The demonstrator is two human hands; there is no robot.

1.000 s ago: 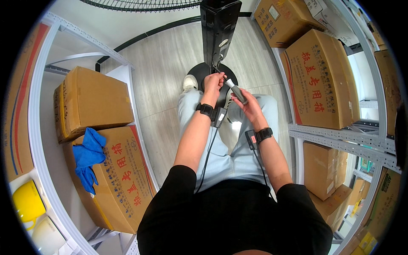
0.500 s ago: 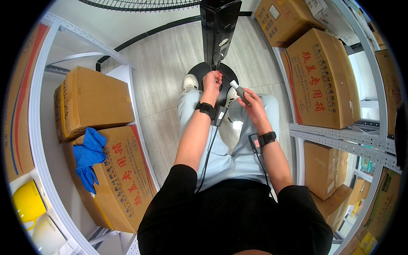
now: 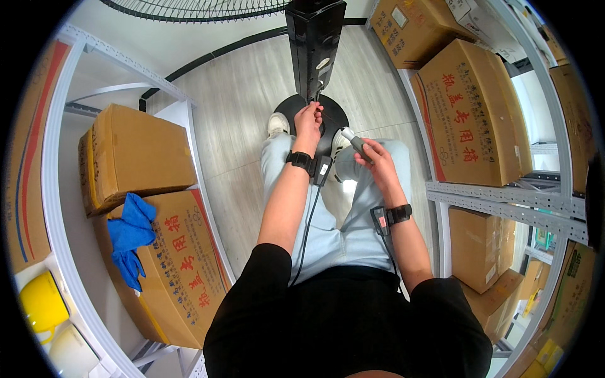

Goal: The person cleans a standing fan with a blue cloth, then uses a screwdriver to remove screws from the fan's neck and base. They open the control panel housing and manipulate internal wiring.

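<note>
Tool with grey handle (image 3: pixel 358 145) is clamped by fingers of right hand (image 3: pixel 382 164), apart from black post (image 3: pixel 313 53); left hand (image 3: pixel 307 123) has fingertips together near its foot, holding what, I cannot tell. I would keep both steady.

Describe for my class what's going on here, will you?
A person has both bare hands near the foot of a black column, above a round black base. The left hand pinches its fingers together by the column's lower end; whatever they hold is too small to tell. The right hand grips a grey-handled tool, probably a screwdriver, its white collar toward the column. A wire fan guard shows at the top edge.
</note>
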